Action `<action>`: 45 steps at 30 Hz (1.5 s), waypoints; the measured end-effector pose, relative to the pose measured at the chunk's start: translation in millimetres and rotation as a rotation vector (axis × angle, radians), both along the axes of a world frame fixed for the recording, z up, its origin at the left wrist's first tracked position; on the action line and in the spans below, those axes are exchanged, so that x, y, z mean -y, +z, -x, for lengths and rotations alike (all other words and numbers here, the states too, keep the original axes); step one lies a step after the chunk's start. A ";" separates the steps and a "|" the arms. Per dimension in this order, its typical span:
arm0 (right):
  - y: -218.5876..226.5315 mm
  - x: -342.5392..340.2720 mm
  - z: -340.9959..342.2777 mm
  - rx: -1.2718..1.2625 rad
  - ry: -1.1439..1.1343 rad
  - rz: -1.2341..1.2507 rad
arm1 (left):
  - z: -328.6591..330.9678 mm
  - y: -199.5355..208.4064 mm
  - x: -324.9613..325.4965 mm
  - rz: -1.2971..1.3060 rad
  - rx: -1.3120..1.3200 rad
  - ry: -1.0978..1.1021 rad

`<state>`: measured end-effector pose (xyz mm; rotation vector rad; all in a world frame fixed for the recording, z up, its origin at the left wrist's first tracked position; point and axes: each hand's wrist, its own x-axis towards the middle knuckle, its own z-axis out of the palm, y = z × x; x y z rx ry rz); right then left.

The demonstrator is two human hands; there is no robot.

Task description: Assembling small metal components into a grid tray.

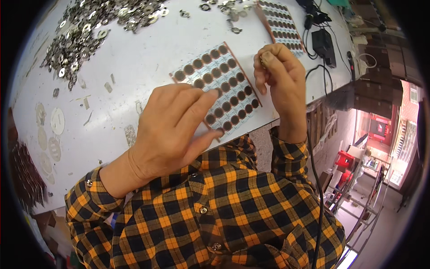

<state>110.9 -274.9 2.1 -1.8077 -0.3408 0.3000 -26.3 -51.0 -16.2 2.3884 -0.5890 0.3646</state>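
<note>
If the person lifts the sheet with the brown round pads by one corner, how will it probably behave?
The sheet looks thin and lies flat on the white table, so it would probably bend and feel light. The left hand presses on it, which suggests it slides easily. Its brown pads seem stuck on in rows, so unlikely to fall off.

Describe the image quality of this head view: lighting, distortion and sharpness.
Head view: even, soft light on the white table, only faint shadows under the left hand; strong fisheye bending, with the table edge curving and black corners around the circular frame; the bright doorway at right is overexposed; the sticker sheet and right hand look sharp, while the metal washers near the rim are softer.
</note>
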 end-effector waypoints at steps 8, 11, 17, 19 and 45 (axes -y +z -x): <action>10.4 -46.2 41.6 -0.702 0.215 -0.470 | -6.6 -7.1 -2.2 0.703 -0.040 0.135; 8.6 -57.2 45.9 -0.777 0.137 -0.494 | -5.8 -6.1 -5.4 0.789 -0.102 0.117; 0.4 -54.7 49.3 -0.895 0.257 -0.677 | -5.6 -6.1 -13.9 0.781 -0.152 0.074; 7.8 -55.6 47.3 -0.842 0.206 -0.613 | -3.3 -7.7 -12.8 0.871 -0.299 0.099; 8.0 -34.9 20.9 0.257 0.388 0.242 | 5.5 -9.6 -3.4 0.261 0.060 0.075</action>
